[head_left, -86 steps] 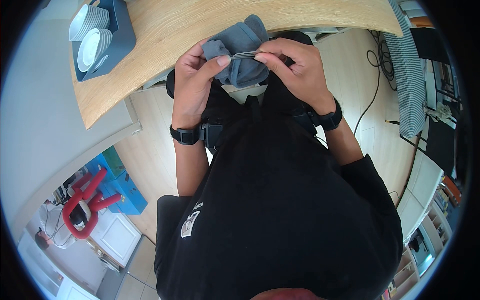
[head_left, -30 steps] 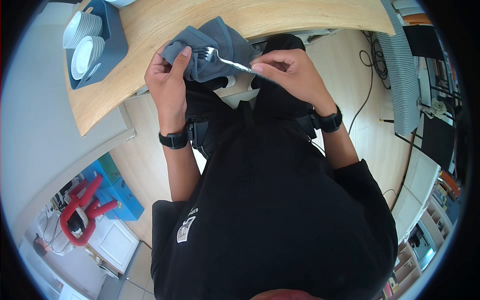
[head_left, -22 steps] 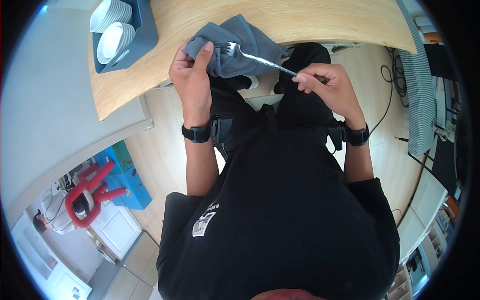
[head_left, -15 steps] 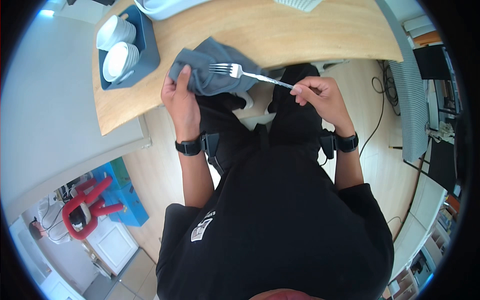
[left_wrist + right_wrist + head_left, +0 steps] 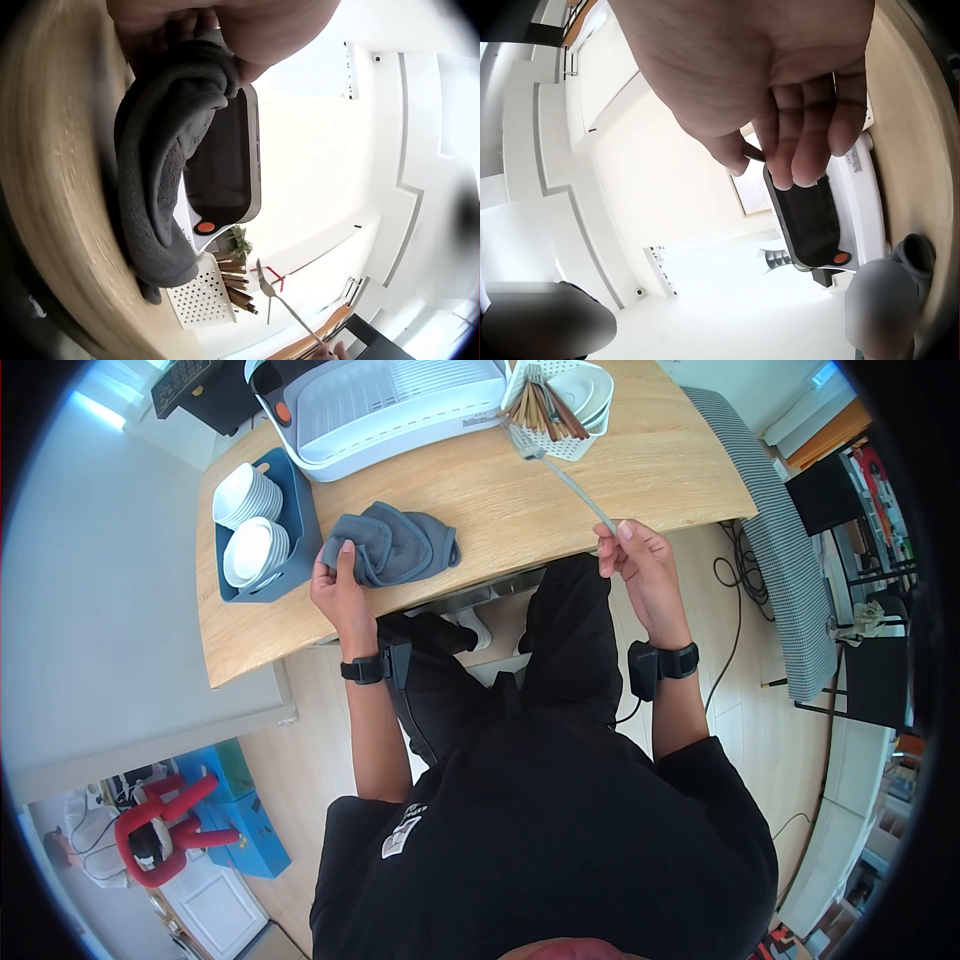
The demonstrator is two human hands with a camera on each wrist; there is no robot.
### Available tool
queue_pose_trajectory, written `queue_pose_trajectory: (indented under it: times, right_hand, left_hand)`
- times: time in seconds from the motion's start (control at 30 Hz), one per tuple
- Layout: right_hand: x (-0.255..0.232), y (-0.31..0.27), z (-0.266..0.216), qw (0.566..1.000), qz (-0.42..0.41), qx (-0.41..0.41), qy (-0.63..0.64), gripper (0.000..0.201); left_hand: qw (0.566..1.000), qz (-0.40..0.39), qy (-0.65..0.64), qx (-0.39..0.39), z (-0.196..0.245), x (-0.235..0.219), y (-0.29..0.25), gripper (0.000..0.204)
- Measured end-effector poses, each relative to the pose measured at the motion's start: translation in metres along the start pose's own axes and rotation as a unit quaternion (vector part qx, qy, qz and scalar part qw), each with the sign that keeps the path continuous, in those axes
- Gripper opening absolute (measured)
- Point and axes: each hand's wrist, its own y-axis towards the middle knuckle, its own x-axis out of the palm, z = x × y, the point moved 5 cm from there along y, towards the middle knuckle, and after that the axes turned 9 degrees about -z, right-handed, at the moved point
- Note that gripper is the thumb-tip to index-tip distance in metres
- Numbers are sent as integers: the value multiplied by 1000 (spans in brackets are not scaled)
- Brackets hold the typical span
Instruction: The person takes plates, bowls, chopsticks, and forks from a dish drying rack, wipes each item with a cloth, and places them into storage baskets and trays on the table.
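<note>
The right hand (image 5: 645,575) pinches the handle end of a metal fork (image 5: 575,487) between thumb and fingers; the tines point away from the body, at the near edge of a white perforated basket (image 5: 577,447). Whether the tines touch the basket cannot be told. A grey cloth (image 5: 405,548) is gripped at its left end by the left hand (image 5: 343,600), thumb on top, over the table's near edge. In the left wrist view the folded cloth (image 5: 150,172) hangs from the fingers, and the fork (image 5: 289,307) shows beyond. Curled fingers (image 5: 810,142) hide most of the fork in the right wrist view.
The basket holds wooden-handled cutlery (image 5: 545,410) and white dishes (image 5: 572,388). A white dish rack (image 5: 390,450) stands at the back of the wooden table (image 5: 480,500). At the left, a blue-grey bin (image 5: 300,530) holds stacked white bowls (image 5: 255,550).
The fork has left the cloth; the right hand has carried it forward and right, to the basket. The left hand keeps hold of the cloth. The head view has shifted, showing more of the table.
</note>
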Motion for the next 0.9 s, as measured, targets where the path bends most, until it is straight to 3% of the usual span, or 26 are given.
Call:
queue_pose_trajectory:
  times: [0.17, 0.43, 0.63, 0.9]
  right_hand:
    - [-14, 20, -21, 999, 28, -13, 33, 33]
    - [-28, 88, -36, 991, 132, 2, -30, 33]
    - [-45, 132, -19, 991, 128, 34, -7, 35]
    - [-46, 138, -15, 991, 128, 23, -38, 31]
  left_hand:
    - [998, 10, 58, 34, -10, 1, 2, 28]
    - [993, -18, 97, 61, -9, 5, -5, 27]
    - [993, -39, 89, 68, -9, 3, -10, 30]
    - [992, -37, 98, 70, -9, 4, -9, 31]
